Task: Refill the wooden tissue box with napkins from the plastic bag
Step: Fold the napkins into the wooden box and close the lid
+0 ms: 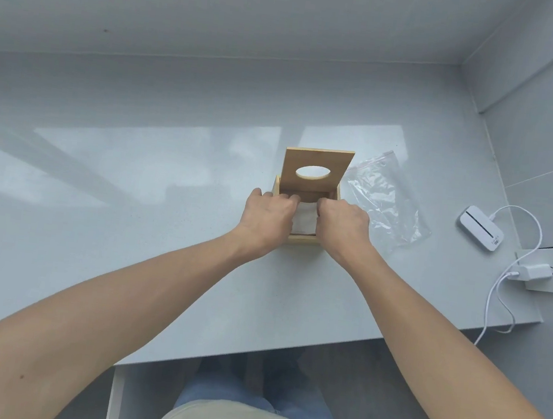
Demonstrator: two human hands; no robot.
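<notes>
Head camera, looking down: left hand [267,217] and right hand [342,225] curl their fingers onto white napkins [304,221] inside the open wooden tissue box [333,195], apparently pressing them down. Soft, light, easily creased; best handled by the stack's edges. Lid [317,169] upright. Plastic bag [386,201] lies flat beside, on a glossy grey counter [134,176] against walls.

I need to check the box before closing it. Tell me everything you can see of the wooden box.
The wooden box is light, bamboo-like wood, square and open-topped, sitting upright on the grey counter. Its lid, a flat panel with an oval hole, stands raised at the far edge. White napkins lie inside. The left hand and right hand reach in over the near rim, pressing on the napkins. The clear bag lies just to its right, looking empty.
</notes>
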